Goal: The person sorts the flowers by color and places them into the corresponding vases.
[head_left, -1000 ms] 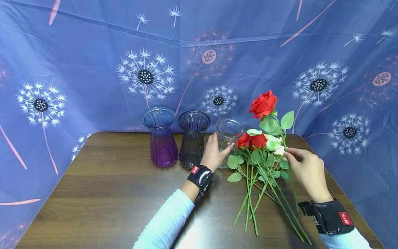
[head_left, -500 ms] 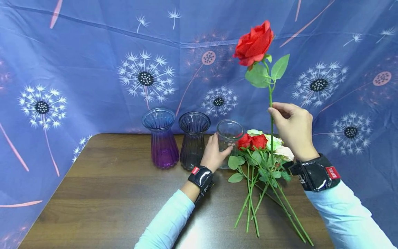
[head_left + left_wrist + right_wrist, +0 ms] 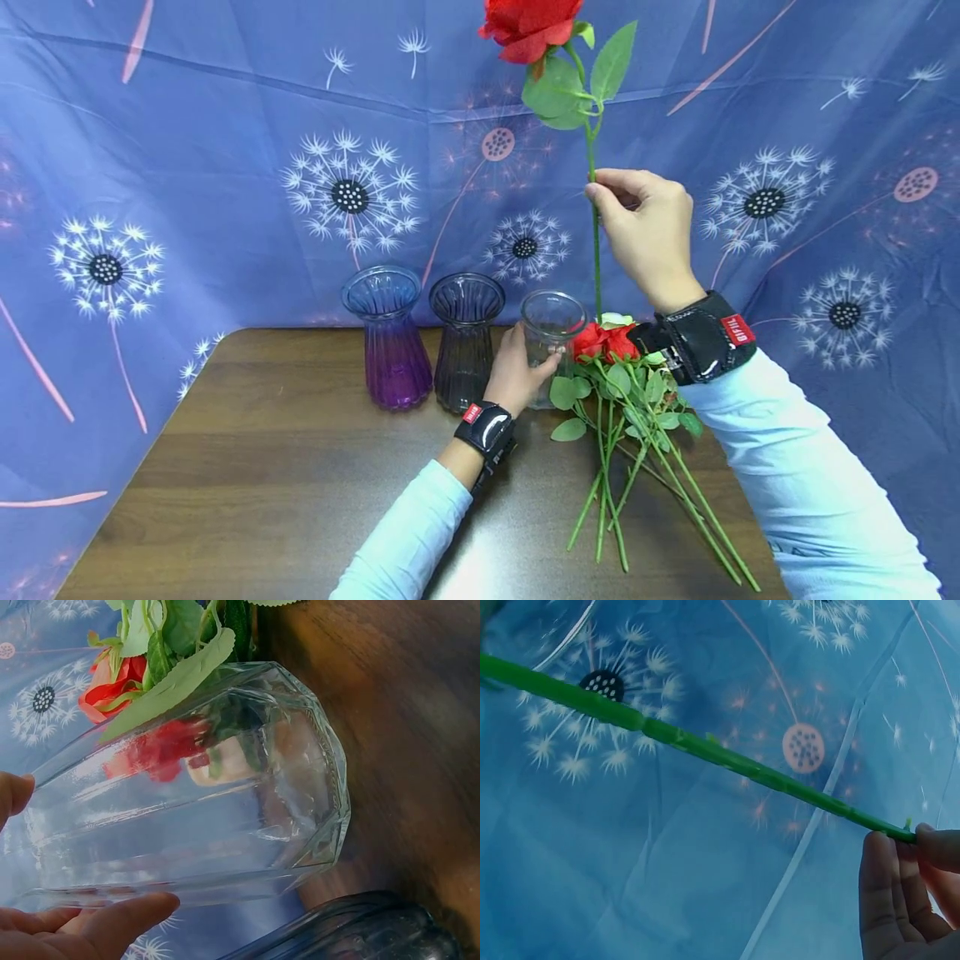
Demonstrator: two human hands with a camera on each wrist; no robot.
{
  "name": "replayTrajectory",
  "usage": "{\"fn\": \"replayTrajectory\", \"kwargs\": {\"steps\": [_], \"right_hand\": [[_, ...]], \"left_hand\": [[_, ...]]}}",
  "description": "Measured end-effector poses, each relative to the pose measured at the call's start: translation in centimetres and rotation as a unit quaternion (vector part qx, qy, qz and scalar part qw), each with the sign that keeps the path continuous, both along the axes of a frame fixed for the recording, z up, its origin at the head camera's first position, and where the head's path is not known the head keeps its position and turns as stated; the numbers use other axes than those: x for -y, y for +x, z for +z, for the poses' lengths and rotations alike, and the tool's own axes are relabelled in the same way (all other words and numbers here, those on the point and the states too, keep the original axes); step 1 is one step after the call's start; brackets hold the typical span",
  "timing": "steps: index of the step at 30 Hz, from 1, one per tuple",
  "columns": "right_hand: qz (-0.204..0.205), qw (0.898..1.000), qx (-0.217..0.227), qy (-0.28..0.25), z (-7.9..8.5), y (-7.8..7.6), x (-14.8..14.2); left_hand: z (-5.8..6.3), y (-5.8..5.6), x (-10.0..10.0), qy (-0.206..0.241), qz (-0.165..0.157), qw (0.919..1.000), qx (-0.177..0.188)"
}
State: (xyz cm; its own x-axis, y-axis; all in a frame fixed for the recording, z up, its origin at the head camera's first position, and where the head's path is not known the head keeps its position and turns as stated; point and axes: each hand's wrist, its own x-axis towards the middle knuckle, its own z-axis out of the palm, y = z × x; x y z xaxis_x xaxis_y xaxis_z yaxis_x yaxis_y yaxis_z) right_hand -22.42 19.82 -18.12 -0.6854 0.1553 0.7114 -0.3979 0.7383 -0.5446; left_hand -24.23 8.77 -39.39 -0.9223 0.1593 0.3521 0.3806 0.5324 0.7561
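High above the table, my right hand [image 3: 651,229] pinches the green stem of a red rose [image 3: 534,29], whose bloom is cut off by the head view's top edge. The right wrist view shows the stem [image 3: 735,761] between thumb and fingertips [image 3: 877,851]. My left hand [image 3: 519,367] grips the clear glass vase [image 3: 555,321] around its side, thumb toward the flowers. In the left wrist view the faceted vase [image 3: 225,817] has fingers on both sides. The held stem's lower end reaches behind the flower pile, so its tip is hidden.
Left of the clear vase stand a dark grey vase [image 3: 467,358] and a blue-purple vase [image 3: 393,350]. Red roses [image 3: 618,342] and pale ones lie in a pile to the right, their stems [image 3: 607,500] pointing toward the table's front. A patterned cloth [image 3: 225,208] hangs behind.
My right hand has lifted the red rose from the pile, raising it high and moving it left toward the clear vase. My left hand has stayed on the vase.
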Motion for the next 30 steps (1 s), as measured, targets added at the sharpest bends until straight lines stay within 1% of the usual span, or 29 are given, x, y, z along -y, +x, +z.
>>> {"fn": "replayTrajectory", "kwargs": {"steps": [3,8,13,17,20,26,30], "right_hand": [[0.011,1.000,-0.005,0.002,-0.6,-0.7,0.8],[0.019,1.000,-0.007,0.008,-2.2,-1.8,1.1],[0.018,1.000,0.006,0.020,-3.7,-2.4,0.8],[0.017,0.999,0.012,0.027,-4.7,-2.9,0.6],[0.028,0.999,0.017,0.038,-5.7,-3.2,0.5],[0.056,0.995,0.053,0.067,-8.1,-3.2,0.4],[0.052,0.992,0.082,0.078,-9.6,-3.5,0.2]], "left_hand": [[-0.1,0.0,-0.1,0.002,0.002,1.0000,0.007],[0.0,0.1,-0.3,0.000,0.004,0.9998,0.019],[0.3,0.1,-0.3,0.005,0.000,0.9997,0.024],[0.6,0.2,-0.3,-0.002,0.005,0.9994,0.036],[0.8,0.2,-0.2,-0.004,0.007,0.9993,0.035],[0.5,0.2,-0.1,-0.003,0.005,0.9993,0.037],[0.2,0.3,-0.1,-0.008,0.013,0.9994,0.032]]}}
